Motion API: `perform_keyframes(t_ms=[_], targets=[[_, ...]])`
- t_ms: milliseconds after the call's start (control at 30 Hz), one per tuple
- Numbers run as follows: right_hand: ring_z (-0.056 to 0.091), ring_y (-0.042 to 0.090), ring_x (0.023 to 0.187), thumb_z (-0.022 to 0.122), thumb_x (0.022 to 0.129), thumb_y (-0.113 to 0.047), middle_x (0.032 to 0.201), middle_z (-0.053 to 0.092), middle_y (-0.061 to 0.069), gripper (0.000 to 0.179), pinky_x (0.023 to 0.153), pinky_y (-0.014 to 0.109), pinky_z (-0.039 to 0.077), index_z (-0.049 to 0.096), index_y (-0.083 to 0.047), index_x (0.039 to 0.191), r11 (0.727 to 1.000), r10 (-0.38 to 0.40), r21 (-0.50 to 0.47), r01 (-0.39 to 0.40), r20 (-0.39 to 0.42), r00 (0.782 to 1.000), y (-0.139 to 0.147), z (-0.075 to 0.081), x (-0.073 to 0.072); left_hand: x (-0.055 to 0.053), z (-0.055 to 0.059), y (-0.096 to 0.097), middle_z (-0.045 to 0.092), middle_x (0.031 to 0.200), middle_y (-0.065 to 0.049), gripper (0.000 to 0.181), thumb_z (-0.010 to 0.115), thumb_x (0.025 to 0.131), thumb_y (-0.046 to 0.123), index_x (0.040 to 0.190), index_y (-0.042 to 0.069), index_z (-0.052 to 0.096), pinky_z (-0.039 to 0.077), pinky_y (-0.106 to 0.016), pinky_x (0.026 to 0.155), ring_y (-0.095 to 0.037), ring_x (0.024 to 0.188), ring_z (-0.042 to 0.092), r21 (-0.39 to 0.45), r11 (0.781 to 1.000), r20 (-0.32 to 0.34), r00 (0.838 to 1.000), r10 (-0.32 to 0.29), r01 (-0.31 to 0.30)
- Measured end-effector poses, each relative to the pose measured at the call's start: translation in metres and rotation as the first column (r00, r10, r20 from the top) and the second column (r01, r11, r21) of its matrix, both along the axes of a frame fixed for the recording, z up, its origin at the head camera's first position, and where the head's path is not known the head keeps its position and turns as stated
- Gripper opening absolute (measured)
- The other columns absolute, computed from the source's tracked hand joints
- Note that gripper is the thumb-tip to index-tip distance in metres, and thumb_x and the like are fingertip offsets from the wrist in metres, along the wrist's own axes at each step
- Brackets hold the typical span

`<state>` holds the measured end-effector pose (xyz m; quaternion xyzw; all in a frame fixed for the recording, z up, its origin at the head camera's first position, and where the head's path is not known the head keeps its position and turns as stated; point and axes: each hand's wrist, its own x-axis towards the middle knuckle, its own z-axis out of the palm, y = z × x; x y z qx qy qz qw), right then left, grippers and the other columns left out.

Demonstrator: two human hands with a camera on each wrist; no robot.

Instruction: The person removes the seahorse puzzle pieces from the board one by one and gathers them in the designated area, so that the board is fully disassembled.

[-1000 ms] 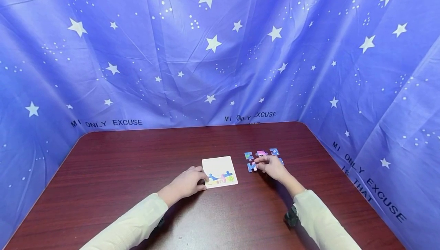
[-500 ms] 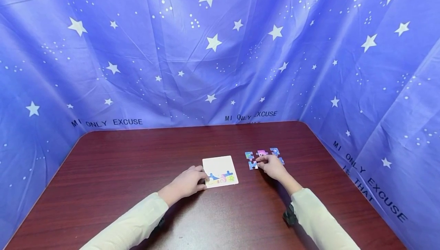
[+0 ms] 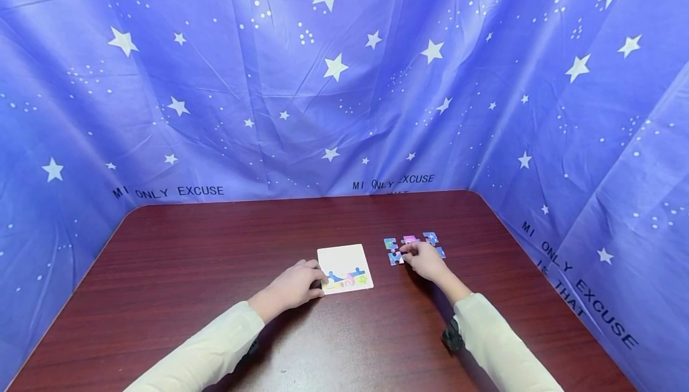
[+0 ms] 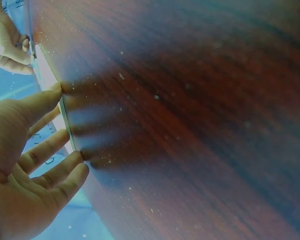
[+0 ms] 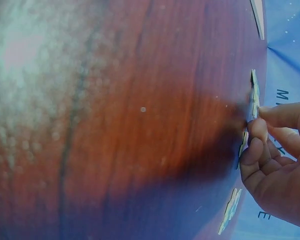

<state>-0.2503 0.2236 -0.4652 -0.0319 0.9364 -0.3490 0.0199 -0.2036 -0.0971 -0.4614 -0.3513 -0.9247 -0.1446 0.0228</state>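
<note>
A blue puzzle piece (image 3: 395,258) is pinched at its right-hand edge by the thumb and fingers (image 5: 258,129) of the right hand (image 3: 426,261); whether it is lifted off the bench (image 3: 323,350) cannot be told. The white board (image 3: 340,258) lies to the left of those fingers, with a gap of bare bench between. It is nearly square, so no long axis stands out, but the joined strip (image 3: 347,281) along its near edge runs left to right. The board is nearest to the left hand (image 3: 293,284), whose extended fingers rest against its edge without being curled round it. Beyond the right hand, a green-and-blue piece (image 3: 390,243), a pink piece (image 3: 411,239) and a starred piece (image 3: 431,237) are set in a row. On the blue curtain (image 3: 280,81) behind, "MI ONLY EXCUSE" is printed repeatedly; at the right, "IS THAT" is also read.
</note>
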Motion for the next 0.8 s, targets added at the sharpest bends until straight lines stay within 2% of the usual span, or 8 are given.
perform_keyframes(t_ms=[367, 600, 800], targets=[[0.052, 0.013, 0.070, 0.068, 0.079, -0.014, 0.076, 0.060, 0.004, 0.023, 0.064, 0.025, 0.040, 0.069, -0.001, 0.099, 0.998, 0.010, 0.065, -0.008, -0.034, 0.999, -0.0025, 0.0010, -0.0003, 0.0001, 0.0025, 0.0012, 0.059, 0.092, 0.001, 0.015, 0.072, 0.081, 0.022, 0.094, 0.014, 0.071, 0.044, -0.028, 0.071, -0.014, 0.077, 0.047, 0.007, 1.000, 0.016, 1.000, 0.003, -0.003], [0.050, 0.012, 0.068, 0.073, 0.075, -0.018, 0.075, 0.058, 0.001, 0.029, 0.062, 0.025, 0.038, 0.069, -0.003, 0.099, 0.995, 0.014, 0.098, -0.010, -0.039, 0.999, -0.0052, 0.0005, -0.0012, 0.0001, 0.0029, 0.0008, 0.059, 0.092, 0.001, 0.016, 0.072, 0.081, 0.022, 0.095, 0.014, 0.071, 0.043, -0.029, 0.073, -0.013, 0.078, 0.048, 0.004, 1.000, 0.015, 1.000, 0.000, 0.000], [0.048, 0.011, 0.065, 0.073, 0.075, -0.015, 0.072, 0.057, 0.001, 0.026, 0.060, 0.025, 0.038, 0.070, -0.004, 0.098, 0.992, 0.044, 0.122, -0.036, -0.068, 0.997, -0.0072, -0.0003, -0.0009, -0.0005, 0.0029, 0.0008, 0.059, 0.090, 0.000, 0.018, 0.073, 0.080, 0.023, 0.095, 0.013, 0.071, 0.040, -0.027, 0.070, -0.011, 0.074, 0.043, 0.003, 1.000, 0.001, 1.000, -0.013, 0.013]])
